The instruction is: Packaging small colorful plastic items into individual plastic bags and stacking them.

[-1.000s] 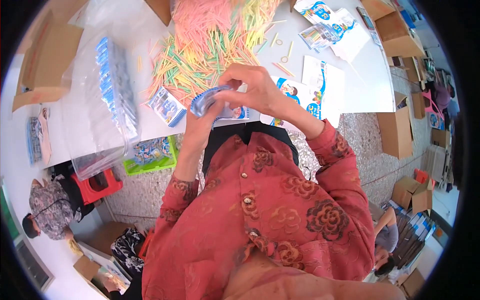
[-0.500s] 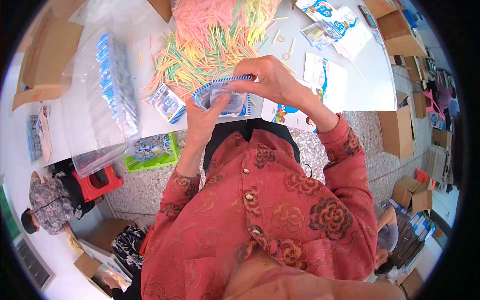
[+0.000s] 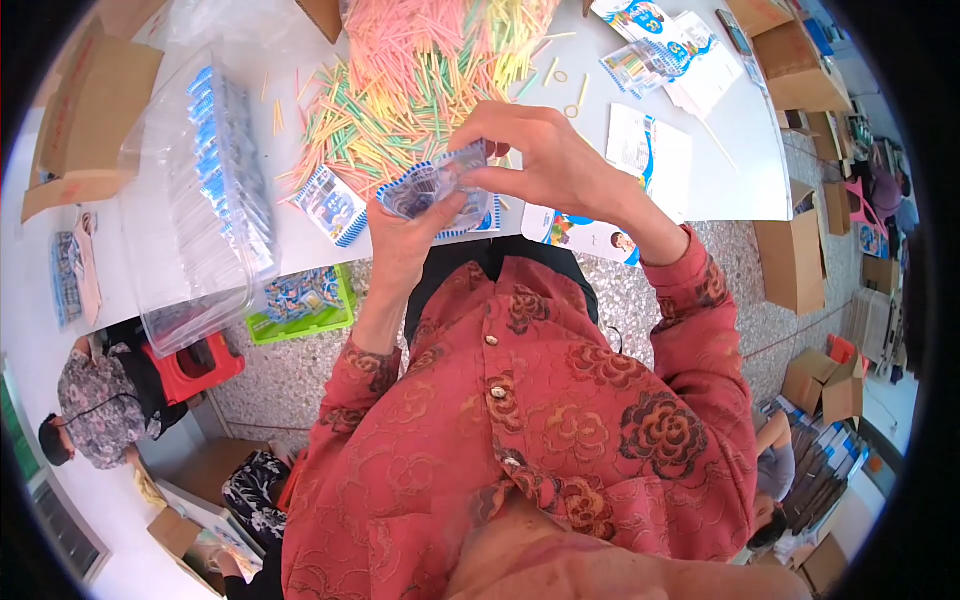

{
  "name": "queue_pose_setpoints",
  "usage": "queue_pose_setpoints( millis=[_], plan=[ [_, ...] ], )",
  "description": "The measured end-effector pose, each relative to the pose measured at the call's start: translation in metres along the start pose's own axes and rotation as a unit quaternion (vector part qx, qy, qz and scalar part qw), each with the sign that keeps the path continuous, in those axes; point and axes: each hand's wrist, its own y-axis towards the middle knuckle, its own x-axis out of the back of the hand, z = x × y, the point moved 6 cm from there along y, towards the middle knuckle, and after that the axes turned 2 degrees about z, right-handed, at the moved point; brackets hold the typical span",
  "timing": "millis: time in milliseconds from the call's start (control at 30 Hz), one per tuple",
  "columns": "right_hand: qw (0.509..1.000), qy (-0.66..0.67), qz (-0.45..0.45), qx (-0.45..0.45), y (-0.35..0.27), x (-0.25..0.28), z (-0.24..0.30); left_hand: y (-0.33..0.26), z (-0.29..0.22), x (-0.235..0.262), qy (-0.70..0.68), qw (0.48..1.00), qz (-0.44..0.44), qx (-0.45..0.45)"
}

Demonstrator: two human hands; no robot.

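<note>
Between my hands, over the table's near edge, is a small clear plastic packet with blue-striped edges. My left hand is closed on its near left side, thumb across the front. The fingers of my right hand pinch its upper right part; their tips are partly hidden. A similar packet lies flat on the table to the left, and another packet is partly covered below my hands. Just beyond them spreads a heap of thin pastel sticks in pink, yellow and green.
A clear plastic bin with a row of blue packets stands at the left. Printed cards lie at the right. A green basket of packets sits below the table edge. Cardboard boxes flank the table, and other people are nearby.
The packet has tilted and bent, its upper edge now lower and more crumpled. My right hand has moved slightly left and toward the sticks, still pinching it; my left hand has barely shifted.
</note>
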Motion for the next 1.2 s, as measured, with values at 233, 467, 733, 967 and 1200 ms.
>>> queue_pose_setpoints(
  millis=[233,467,733,967,1200],
  plan=[
    [0.987,-0.077,-0.103,0.096,-0.013,0.012,0.025,0.0,0.006,0.005,-0.029,0.999,-0.032,-0.009],
    [0.972,-0.183,-0.033,0.145,-0.023,-0.008,0.038,-0.009,0.009,0.004,0.059,0.997,-0.043,-0.028],
    [0.987,0.062,-0.106,-0.106,-0.031,0.011,-0.038,-0.008,0.022,0.018,0.033,0.997,-0.076,-0.005],
    [0.96,-0.131,-0.093,-0.229,-0.034,0.007,-0.152,0.0,0.012,0.027,-0.003,0.993,-0.11,-0.042],
    [0.935,-0.247,-0.074,-0.243,-0.012,-0.02,-0.169,-0.002,0.012,0.032,0.002,0.995,-0.097,-0.036]
  ],
)
